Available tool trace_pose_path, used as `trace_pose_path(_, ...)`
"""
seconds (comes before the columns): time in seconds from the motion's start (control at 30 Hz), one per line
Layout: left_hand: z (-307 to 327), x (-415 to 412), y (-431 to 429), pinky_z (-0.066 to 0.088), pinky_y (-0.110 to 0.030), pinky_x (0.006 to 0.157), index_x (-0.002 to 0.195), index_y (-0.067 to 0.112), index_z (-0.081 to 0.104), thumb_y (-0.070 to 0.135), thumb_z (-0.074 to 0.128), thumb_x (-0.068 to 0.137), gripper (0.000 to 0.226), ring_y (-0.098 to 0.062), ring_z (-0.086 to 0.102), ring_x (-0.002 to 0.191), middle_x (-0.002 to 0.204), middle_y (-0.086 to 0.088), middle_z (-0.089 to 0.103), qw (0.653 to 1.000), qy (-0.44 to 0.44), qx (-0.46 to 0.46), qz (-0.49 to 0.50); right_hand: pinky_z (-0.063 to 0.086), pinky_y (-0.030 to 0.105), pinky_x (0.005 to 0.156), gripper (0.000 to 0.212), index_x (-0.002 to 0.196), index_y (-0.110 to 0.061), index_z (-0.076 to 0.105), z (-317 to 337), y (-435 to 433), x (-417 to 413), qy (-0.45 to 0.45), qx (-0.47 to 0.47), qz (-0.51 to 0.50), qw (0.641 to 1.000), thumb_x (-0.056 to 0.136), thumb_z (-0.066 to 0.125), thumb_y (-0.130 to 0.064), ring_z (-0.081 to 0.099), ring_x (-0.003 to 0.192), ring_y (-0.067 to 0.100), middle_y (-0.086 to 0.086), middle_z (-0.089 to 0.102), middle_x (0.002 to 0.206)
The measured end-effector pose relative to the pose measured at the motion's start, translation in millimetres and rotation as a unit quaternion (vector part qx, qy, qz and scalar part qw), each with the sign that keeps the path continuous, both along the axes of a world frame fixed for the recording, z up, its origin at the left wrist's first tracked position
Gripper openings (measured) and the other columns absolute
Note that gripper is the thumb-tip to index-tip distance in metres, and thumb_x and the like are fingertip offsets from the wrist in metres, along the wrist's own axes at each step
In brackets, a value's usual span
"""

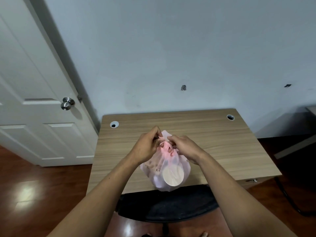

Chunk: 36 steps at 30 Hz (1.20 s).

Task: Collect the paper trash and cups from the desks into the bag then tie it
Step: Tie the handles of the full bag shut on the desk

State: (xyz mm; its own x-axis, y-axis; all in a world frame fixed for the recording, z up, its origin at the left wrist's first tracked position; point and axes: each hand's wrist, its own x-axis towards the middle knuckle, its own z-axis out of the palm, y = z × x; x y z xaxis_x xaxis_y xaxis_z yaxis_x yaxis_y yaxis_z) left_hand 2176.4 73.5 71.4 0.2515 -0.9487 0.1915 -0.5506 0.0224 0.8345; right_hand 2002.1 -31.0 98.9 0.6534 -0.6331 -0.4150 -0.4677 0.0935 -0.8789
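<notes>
The bag (165,170) sits full at the desk's (222,142) near edge, a cup (173,175) showing through the thin plastic. Tying is under way: the left hand (145,147) and right hand (185,147) each pinch a twisted handle above a half-formed knot. Next, it seems, comes a firm outward pull to cinch it without tearing the plastic.

Both hands, left (145,147) and right (185,147), pinch the pink bag's (164,175) gathered top. Bag rests on the surface (222,142). A cup (173,175) shows through the plastic.
</notes>
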Motion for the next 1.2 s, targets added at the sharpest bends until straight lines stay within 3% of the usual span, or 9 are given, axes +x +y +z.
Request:
trace_pose_path(0.17,-4.8,4.4,-3.4,0.059,-0.042,0.073,0.098,0.011,0.058,0.007,0.067,0.106,0.013,-0.026,0.074,0.076,0.082,-0.002,0.079,0.998,0.060,0.014,0.002,0.046,0.035,0.074,0.008,0.091,-0.023,0.069,-11.4,-0.5,-10.3,-0.010,-0.031,0.118,0.993,0.098,0.067,-0.022,0.057,0.075,0.007,-0.007,0.064,0.084)
trace_pose_path(0.23,-8.3,5.7,-4.6,0.062,-0.041,0.074,0.099,0.010,0.059,0.007,0.068,0.106,0.012,-0.024,0.077,0.080,0.087,-0.004,0.081,0.995,0.091,0.029,0.005,0.051,0.049,0.071,0.019,0.100,-0.023,0.069,-20.5,-3.0,-11.7,0.018,-0.080,0.127,0.988,0.091,0.075,-0.038,0.064,0.079,0.015,-0.001,0.069,0.093)
trace_pose_path(0.33,-15.6,7.8,-4.8,0.061,-0.030,0.071,0.100,0.006,0.060,0.004,0.067,0.107,0.010,-0.016,0.075,0.079,0.089,-0.007,0.081,0.987,0.147,0.054,0.019,0.056,0.036,0.077,0.034,0.100,-0.022,0.073,-23.6,1.3,-9.5,-0.010,-0.097,0.085,0.992,0.092,0.082,-0.054,0.072,0.086,0.009,-0.001,0.076,0.095)
trace_pose_path(0.53,-38.7,6.9,2.2,0.056,-0.023,0.067,0.104,-0.010,0.059,0.003,0.070,0.105,0.017,-0.009,0.066,0.064,0.077,-0.009,0.073,0.972,0.200,0.107,0.053,0.060,0.033,0.086,0.037,0.096,-0.015,0.083,-45.1,12.3,-2.3,-0.050,-0.124,0.034,0.990,0.113,0.060,-0.038,0.075,0.087,0.007,-0.002,0.083,0.093)
trace_pose_path(0.77,-86.9,0.3,17.1,0.063,-0.040,0.083,0.092,0.007,0.067,0.018,0.078,0.102,0.018,-0.016,0.068,0.074,0.089,-0.018,0.079,0.942,0.247,0.186,0.132,0.043,0.029,0.094,0.054,0.064,-0.059,0.070,-117.0,20.0,2.7,0.056,-0.248,-0.012,0.967,0.112,0.058,-0.038,0.063,0.114,0.022,0.001,0.072,0.095)
trace_pose_path(0.87,-98.5,-1.9,20.8,0.062,-0.032,0.069,0.089,0.009,0.065,0.015,0.075,0.103,0.018,-0.017,0.066,0.073,0.088,-0.011,0.074,0.921,0.256,0.222,0.191,0.039,0.034,0.117,0.036,0.108,-0.029,0.088,-128.8,21.8,-3.5,0.139,-0.249,0.011,0.958,0.113,0.054,-0.038,0.054,0.138,0.025,0.008,0.068,0.134)
trace_pose_path(0.93,-103.1,-0.7,22.9,0.060,-0.029,0.062,0.088,0.009,0.065,0.014,0.074,0.103,0.018,-0.018,0.064,0.072,0.087,-0.010,0.071,0.910,0.248,0.239,0.232,0.044,0.037,0.117,0.044,0.119,-0.018,0.085,-140.0,20.4,-8.6,0.198,-0.227,0.000,0.954,0.113,0.050,-0.045,0.057,0.136,0.026,0.009,0.061,0.145)
trace_pose_path(1.07,-118.3,6.7,28.1,0.067,-0.045,0.074,0.093,0.006,0.066,0.019,0.077,0.100,0.018,-0.023,0.068,0.064,0.082,-0.008,0.072,0.898,0.216,0.260,0.282,0.045,0.033,0.076,0.050,0.076,-0.016,0.076,-142.0,20.0,-16.3,0.212,-0.228,-0.040,0.950,0.111,0.052,-0.044,0.068,0.094,0.030,0.010,0.074,0.097)
trace_pose_path(1.2,-120.8,5.6,30.0,0.066,-0.042,0.075,0.091,0.009,0.063,0.021,0.074,0.101,0.020,-0.026,0.074,0.070,0.082,-0.008,0.076,0.917,0.153,0.243,0.276,0.037,0.034,0.067,0.061,0.054,-0.019,0.047,-130.2,22.8,-13.3,0.170,-0.235,-0.047,0.956,0.112,0.055,-0.033,0.054,0.065,0.024,-0.003,0.052,0.055)
